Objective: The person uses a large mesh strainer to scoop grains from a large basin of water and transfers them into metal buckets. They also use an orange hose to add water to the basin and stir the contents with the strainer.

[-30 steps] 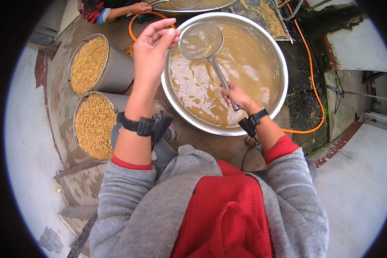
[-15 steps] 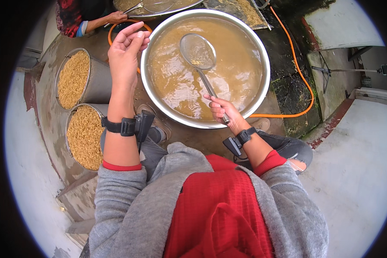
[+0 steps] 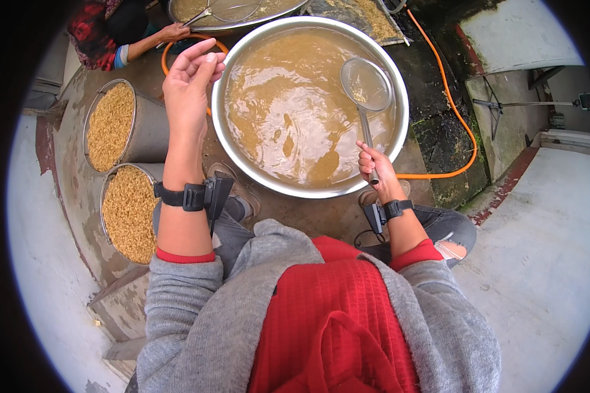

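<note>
**Skimmer over the murky basin, one hand on the handle**

Here's the big steel basin [image 3: 400,141], our landmark, brim-full of cloudy brown water. The right hand [image 3: 375,164] sits at the basin's near rim, fingers wrapped tight round the bottom end of a long-handled mesh skimmer [image 3: 366,85]. The skimmer's round head is out over the far right of the basin, at or just above the water; whether it dips in, I can't tell. A little grain seems to lie in the mesh.

The left hand [image 3: 191,82] is up by the basin's left rim, palm lifted, fingers loosely spread and holding nothing that shows.

How will the skimmer handle? My read: light and stiff, a thin metal rod with a wire bowl, but wet, so likely slippery at the grip. Held at the very end, the head gains leverage when loaded with soaked grain and draining water, and it will want to twist. A hold further up the shaft should steady it. The mesh looks fine enough to dent if knocked on the rim.

Left of the basin stand two metal buckets [image 3: 147,137] heaped with tan grain. Beyond the far rim, another person's hand [image 3: 174,31] works a second skimmer in a second basin [image 3: 242,16]. An orange hose [image 3: 453,98] curls round the basin's right side.
</note>
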{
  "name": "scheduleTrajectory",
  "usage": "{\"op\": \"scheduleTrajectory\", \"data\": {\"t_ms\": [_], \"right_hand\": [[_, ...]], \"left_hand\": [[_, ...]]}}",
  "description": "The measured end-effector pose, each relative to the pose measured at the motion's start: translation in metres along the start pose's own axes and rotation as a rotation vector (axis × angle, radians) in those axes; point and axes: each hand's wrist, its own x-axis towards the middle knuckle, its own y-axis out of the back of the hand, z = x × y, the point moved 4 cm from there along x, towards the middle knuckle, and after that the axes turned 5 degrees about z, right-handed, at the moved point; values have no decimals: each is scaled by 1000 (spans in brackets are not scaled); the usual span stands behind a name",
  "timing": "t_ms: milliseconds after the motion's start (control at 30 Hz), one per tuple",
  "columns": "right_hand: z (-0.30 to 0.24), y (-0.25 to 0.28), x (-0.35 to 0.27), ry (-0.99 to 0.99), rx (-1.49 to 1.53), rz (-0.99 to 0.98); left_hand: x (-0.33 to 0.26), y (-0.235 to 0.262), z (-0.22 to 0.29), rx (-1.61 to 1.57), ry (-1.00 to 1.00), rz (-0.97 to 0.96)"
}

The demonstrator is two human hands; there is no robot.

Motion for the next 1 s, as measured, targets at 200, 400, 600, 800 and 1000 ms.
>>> {"op": "scheduleTrajectory", "data": {"t_ms": [200, 400, 600, 800, 1000], "right_hand": [[-22, -11, -28, 185, -289, 79], [-141, -62, -6, 504, -598, 137], [-226, -71, 62, 522, -605, 220], [-289, -106, 169, 999, -1435, 612], [-268, -102, 250, 811, -1903, 838]], "left_hand": [[-2, -2, 3, -7, 22, 24], [-9, -8, 4, 24, 76, 11], [-11, -15, 3, 136, 130, 47], [-18, -19, -8, 226, 224, 9], [-12, -19, -19, 280, 117, -35]]}}
